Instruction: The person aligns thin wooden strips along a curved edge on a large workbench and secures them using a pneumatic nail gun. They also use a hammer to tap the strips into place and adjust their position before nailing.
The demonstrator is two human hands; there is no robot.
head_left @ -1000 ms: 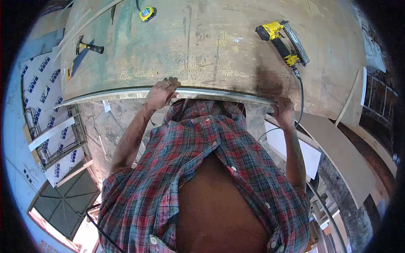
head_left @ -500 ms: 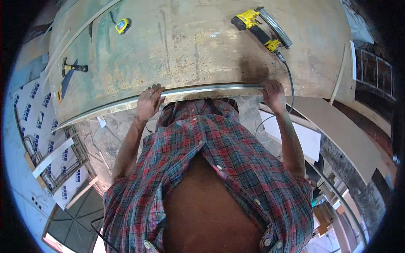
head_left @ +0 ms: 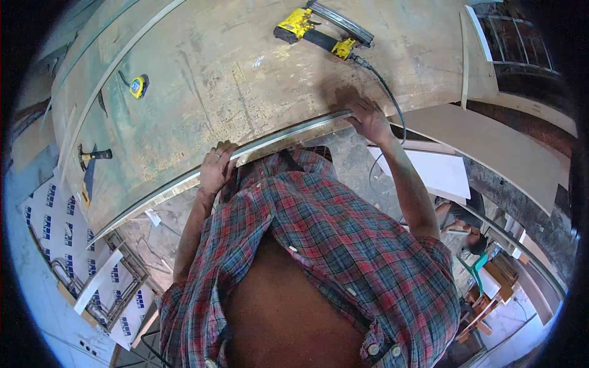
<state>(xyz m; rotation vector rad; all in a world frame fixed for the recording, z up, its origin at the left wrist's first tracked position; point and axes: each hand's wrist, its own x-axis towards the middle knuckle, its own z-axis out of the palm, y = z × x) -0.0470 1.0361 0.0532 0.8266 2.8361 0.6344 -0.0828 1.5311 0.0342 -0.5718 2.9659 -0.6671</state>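
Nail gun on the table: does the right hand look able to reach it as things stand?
Probably yes. The right hand is at one end of the strip, the nail gun lies farther in, and nothing seems to stand between; the hose curves past on the right.

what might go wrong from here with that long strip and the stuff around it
The strip reaches well past the left hand, with the right hand at its other end, so its left end might sag or swing. The hose from the nail gun runs close by the right hand; an arm movement could perhaps snag it and drag the gun. The saw lies near the table's left edge, so a bump might knock it off.
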